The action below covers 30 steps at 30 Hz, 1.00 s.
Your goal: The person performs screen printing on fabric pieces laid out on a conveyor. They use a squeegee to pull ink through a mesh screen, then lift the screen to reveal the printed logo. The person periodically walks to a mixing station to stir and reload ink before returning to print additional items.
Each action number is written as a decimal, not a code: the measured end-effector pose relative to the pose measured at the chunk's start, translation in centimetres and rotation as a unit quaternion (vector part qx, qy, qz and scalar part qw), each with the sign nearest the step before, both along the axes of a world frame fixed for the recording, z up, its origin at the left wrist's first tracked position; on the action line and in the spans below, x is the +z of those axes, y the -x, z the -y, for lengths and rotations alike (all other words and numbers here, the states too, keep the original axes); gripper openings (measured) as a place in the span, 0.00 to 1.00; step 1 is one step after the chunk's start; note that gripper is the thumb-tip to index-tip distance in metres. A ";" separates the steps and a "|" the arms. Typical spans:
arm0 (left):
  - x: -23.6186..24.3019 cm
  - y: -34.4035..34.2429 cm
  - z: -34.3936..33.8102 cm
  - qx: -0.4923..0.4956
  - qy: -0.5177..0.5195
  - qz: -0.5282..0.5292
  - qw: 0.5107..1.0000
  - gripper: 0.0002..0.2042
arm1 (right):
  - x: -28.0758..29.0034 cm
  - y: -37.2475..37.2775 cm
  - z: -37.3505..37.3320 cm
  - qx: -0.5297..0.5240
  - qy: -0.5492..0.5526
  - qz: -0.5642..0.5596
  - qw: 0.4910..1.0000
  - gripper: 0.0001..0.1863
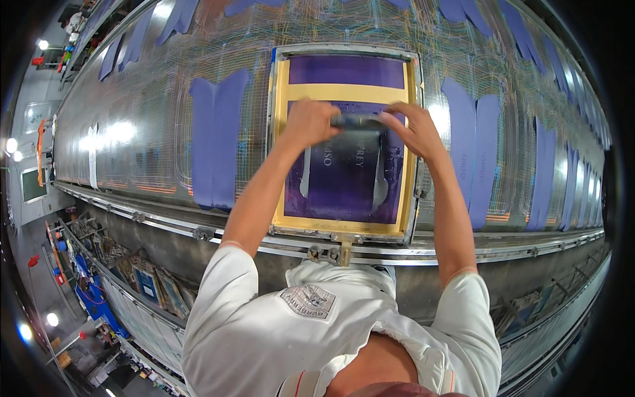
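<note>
A screen-printing frame (272, 165) with a metal rim and yellow inner border lies in front of me on the long table. Its dark purple mesh (344, 198) bears pale lettering and two whitish streaks of ink or paste, one down each side. Across the upper part of the mesh lies a dark squeegee (358, 122), slightly blurred. My left hand (309, 124) is closed round its left end. At the other end, my right hand (417, 129) grips with thumb and fingers, the fingertips partly blurred. Both forearms reach forward over the frame's near edge.
Pairs of purple fabric pieces lie on the grid-marked table, one pair (218, 142) left of the frame and another (473, 152) right of it. A metal rail (264, 246) runs along the near edge, with a clamp (344, 250) at the frame. Stacked frames (155, 284) stand below left.
</note>
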<state>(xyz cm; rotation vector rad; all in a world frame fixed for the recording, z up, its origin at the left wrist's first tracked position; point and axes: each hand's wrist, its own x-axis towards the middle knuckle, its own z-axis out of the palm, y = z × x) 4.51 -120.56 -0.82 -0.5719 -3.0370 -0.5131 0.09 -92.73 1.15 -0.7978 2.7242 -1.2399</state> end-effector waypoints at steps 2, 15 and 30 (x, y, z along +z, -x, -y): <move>0.1 2.3 0.1 0.024 0.005 0.024 0.999 0.14 | 0.5 1.1 2.9 0.055 -0.129 -0.004 0.990 0.18; -0.3 -10.0 -2.0 -0.024 -0.003 0.030 0.999 0.13 | -1.6 -10.3 1.1 0.101 -0.184 -0.041 0.977 0.14; -2.1 -9.5 -2.3 -0.016 -0.007 0.001 1.000 0.13 | -3.7 -9.8 1.1 0.076 -0.189 -0.033 0.978 0.15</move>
